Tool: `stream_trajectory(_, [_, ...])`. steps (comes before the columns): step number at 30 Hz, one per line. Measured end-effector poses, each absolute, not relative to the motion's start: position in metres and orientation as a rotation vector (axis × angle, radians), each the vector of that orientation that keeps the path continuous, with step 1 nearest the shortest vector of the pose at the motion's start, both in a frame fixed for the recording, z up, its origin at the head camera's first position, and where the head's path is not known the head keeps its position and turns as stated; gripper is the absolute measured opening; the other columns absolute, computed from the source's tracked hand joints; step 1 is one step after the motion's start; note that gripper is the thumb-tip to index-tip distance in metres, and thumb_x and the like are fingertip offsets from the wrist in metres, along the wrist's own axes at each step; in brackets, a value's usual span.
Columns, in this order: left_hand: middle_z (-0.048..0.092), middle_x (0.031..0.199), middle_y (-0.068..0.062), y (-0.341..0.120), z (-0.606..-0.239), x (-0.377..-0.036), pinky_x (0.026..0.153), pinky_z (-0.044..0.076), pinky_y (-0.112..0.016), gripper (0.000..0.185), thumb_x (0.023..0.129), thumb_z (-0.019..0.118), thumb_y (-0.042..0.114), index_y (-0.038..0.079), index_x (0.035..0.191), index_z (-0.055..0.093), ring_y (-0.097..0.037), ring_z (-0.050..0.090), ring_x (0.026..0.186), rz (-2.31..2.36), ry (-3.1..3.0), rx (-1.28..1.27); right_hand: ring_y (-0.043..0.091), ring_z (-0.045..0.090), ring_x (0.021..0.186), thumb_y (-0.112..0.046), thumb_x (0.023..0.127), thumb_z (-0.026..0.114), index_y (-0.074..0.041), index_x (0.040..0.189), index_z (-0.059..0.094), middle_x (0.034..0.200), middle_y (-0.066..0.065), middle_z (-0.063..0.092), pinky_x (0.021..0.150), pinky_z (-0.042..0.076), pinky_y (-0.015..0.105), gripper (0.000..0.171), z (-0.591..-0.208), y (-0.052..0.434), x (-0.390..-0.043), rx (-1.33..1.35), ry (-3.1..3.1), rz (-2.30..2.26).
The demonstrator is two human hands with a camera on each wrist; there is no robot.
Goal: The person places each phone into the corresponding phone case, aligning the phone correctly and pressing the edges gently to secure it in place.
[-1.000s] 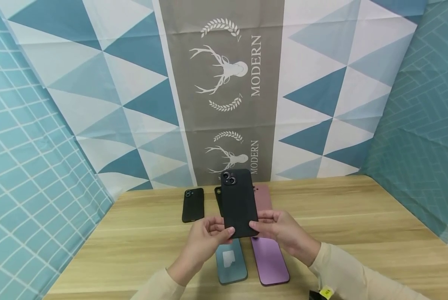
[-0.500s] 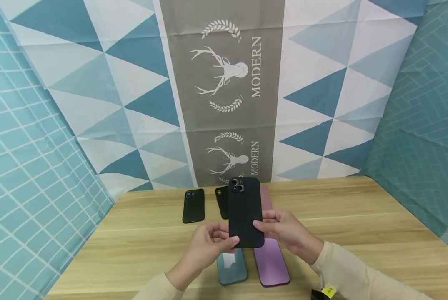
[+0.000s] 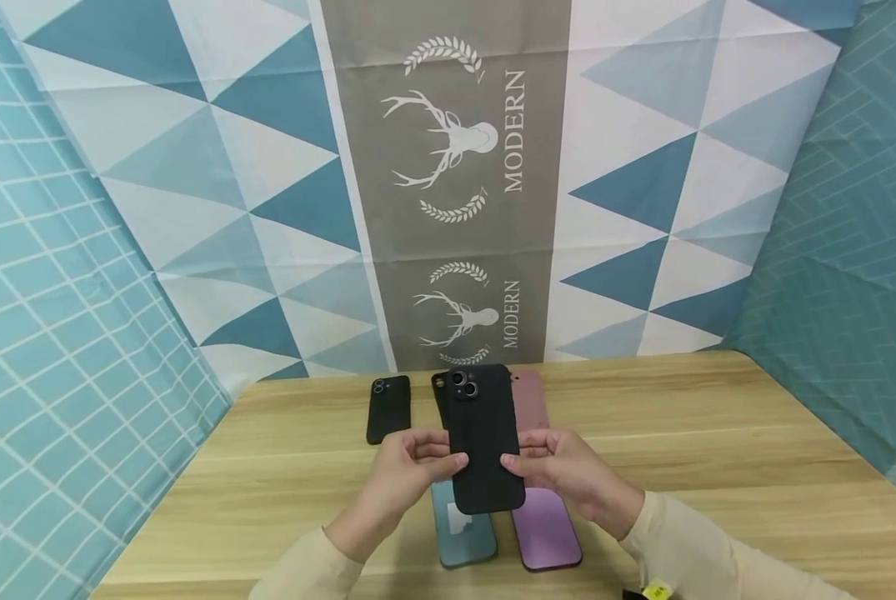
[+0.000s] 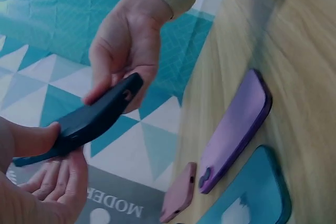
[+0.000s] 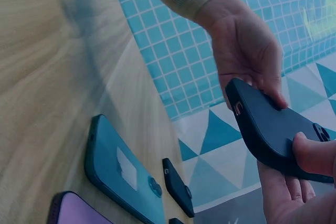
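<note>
Above the wooden table [image 3: 718, 467] I hold a black phone case [image 3: 483, 437] upright, its back and camera rings facing me. My left hand [image 3: 436, 457] pinches its left edge and my right hand [image 3: 526, 460] pinches its right edge, both about mid-height. The left wrist view shows the same black case [image 4: 89, 119] tilted, with the right hand [image 4: 123, 51] behind it. In the right wrist view the black case [image 5: 268, 129] lies between the left hand [image 5: 247, 45] and my right thumb.
Under the hands lie a teal phone [image 3: 464, 533] and a purple phone [image 3: 545, 529]. Farther back are a pink case [image 3: 528, 398], a black case [image 3: 387, 408] to the left, and another black case [image 3: 438, 390] partly hidden. Patterned cloth walls enclose the table.
The black case has come lower and slightly left over the last second. Both hands now grip its middle instead of its bottom end.
</note>
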State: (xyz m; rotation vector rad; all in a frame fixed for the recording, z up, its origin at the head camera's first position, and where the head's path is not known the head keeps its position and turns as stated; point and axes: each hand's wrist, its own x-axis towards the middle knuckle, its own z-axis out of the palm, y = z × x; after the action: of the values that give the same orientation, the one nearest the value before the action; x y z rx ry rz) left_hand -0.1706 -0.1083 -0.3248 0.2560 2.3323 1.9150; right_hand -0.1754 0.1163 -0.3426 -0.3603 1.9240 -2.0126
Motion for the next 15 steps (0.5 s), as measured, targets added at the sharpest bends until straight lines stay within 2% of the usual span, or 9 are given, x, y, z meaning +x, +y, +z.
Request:
stream_trajectory(5, [0.062, 0.073, 0.004, -0.1040, -0.3267, -0.1708, 0.074, 0.059, -0.024, 0.026, 0.083, 0.071, 0.003, -0.008, 0.103, 0.060, -0.006, 0.063, 0.071, 2.003, 2.252, 0.200, 0.009, 0.070, 0.093, -0.019, 0.089, 0.069, 0.012, 0.124, 0.055, 0.108, 0.008, 0.073, 0.088, 0.057, 0.028, 0.049, -0.3426, 0.1148, -0.1753, -0.344, 1.950, -2.006])
stream_trajectory(15, [0.061, 0.072, 0.004, -0.0997, -0.3248, -0.1707, 0.074, 0.059, -0.025, 0.022, 0.082, 0.071, 0.004, -0.007, 0.098, 0.059, -0.008, 0.063, 0.071, 2.028, 2.229, 0.220, 0.008, 0.069, 0.092, -0.019, 0.092, 0.065, 0.007, 0.120, 0.059, 0.100, -0.004, 0.071, 0.086, 0.055, 0.024, 0.039, -0.3339, 0.1197, -0.1787, -0.332, 1.871, -1.968])
